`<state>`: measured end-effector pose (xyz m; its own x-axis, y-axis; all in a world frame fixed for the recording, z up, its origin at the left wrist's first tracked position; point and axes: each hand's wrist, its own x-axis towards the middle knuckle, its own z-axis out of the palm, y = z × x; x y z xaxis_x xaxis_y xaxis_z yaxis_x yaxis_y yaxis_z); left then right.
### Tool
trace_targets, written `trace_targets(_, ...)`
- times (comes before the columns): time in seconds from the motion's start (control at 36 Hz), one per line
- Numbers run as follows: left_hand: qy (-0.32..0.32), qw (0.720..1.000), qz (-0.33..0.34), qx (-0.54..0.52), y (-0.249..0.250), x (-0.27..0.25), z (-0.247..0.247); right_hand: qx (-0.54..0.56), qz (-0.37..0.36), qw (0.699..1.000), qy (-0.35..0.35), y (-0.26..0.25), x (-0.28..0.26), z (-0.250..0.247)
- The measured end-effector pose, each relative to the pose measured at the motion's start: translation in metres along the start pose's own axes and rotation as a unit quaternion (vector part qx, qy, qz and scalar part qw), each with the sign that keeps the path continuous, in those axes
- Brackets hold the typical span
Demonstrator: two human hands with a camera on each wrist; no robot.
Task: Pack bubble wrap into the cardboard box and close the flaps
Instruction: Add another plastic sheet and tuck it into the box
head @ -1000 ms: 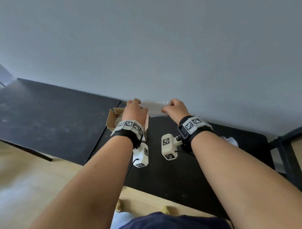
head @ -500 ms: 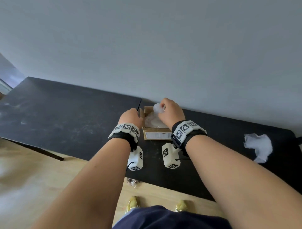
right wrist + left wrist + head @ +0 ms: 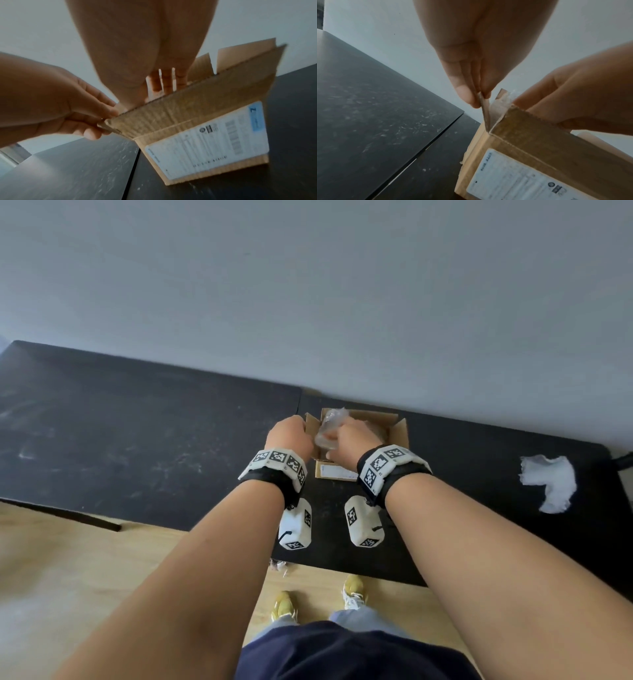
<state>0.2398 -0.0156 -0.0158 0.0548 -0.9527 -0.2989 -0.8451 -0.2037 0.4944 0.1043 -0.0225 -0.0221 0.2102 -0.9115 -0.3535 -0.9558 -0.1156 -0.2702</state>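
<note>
Left hand (image 3: 289,436): pinching left flap (image 3: 485,112) upright;
Right hand (image 3: 356,436): fingers straight, pressing down into cardboard box (image 3: 399,433);
Bubble wrap (image 3: 330,426): partly inside; poking above rim;
Risk: springing back once released; blocking flaps

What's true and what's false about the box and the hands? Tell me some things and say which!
1. The box is shut. False: it is open at the top.
2. The left hand pinches a flap. True.
3. The table is white. False: it is black.
4. The box has a white label. True.
5. The right hand lies flat on the table. False: it reaches into the box, at the bubble wrap.
</note>
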Motion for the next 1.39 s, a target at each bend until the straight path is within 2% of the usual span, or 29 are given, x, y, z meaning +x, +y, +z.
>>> trace_targets(0.22, 0.004, 1.0, -0.018, -0.008, -0.001, 0.004, -0.002, -0.033, 0.085, 0.994, -0.056, -0.004, 0.019, -0.015)
trace_targets(0.42, 0.008, 1.0, -0.02, -0.017, -0.003, 0.002, -0.002, 0.02, 0.036, 0.997, 0.058, 0.011, 0.008, 0.004)
trace_targets(0.58, 0.003, 0.999, -0.027, -0.038, -0.003, 0.0, -0.004, -0.03, 0.022, 0.999, -0.018, 0.007, 0.023, 0.004)
trace_targets(0.67, 0.003, 0.999, -0.025, -0.046, -0.005, -0.001, -0.005, -0.066, 0.022, 0.997, -0.032, 0.001, 0.03, 0.003)
trace_targets(0.97, -0.002, 0.996, -0.03, -0.089, -0.014, 0.007, -0.005, -0.165, 0.01, 0.986, -0.016, -0.013, 0.045, 0.011)
trace_targets(1.19, 0.0, 0.995, -0.029, -0.09, -0.019, 0.011, -0.002, -0.099, 0.016, 0.994, -0.038, -0.012, 0.037, 0.009)
trace_targets(1.31, -0.002, 0.997, -0.027, -0.071, -0.015, 0.009, -0.002, -0.039, 0.045, 0.997, -0.048, -0.014, 0.029, 0.006)
trace_targets(1.39, 0.003, 0.999, -0.02, -0.037, -0.01, 0.008, -0.004, 0.023, 0.037, 0.999, -0.024, -0.008, 0.023, -0.002)
